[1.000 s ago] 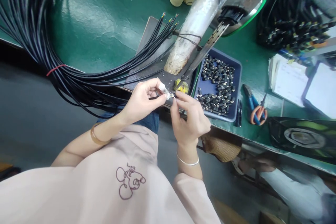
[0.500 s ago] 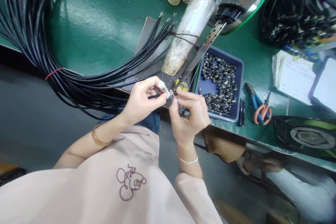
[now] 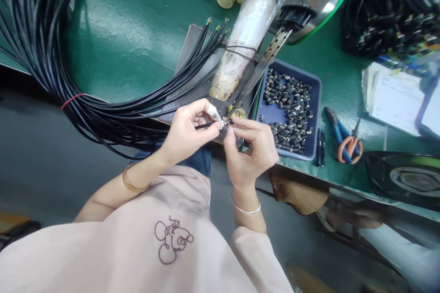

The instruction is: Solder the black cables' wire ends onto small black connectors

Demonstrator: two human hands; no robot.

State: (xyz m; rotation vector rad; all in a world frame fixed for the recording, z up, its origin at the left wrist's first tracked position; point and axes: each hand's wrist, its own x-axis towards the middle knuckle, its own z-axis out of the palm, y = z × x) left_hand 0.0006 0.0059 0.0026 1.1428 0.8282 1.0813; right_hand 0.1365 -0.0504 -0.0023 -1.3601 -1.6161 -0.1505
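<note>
My left hand (image 3: 187, 128) is closed in a pinch on the end of a black cable (image 3: 203, 125); white wrapping covers its index fingertip. Facing it, my right hand (image 3: 250, 149) pinches a thin silvery wire (image 3: 230, 122) between thumb and index finger. The fingertips of both hands nearly meet at the cable end, where a small pale metallic part shows; its details are too small to make out. Just above the fingers, the metal shaft of a soldering iron (image 3: 266, 58) slants down toward a yellow piece (image 3: 238, 113).
A bundle of black cables (image 3: 51, 50) curves in from the left. On the right, a blue tray (image 3: 318, 110) holds many small black connectors, beside blue-handled pliers (image 3: 338, 135) and orange-handled scissors (image 3: 350, 146). A foil-wrapped duct (image 3: 247, 32) hangs over the dark board (image 3: 187, 57).
The camera view has shifted slightly. Both hands keep their pinches at the cable end, with only a small shift of the right fingers.
</note>
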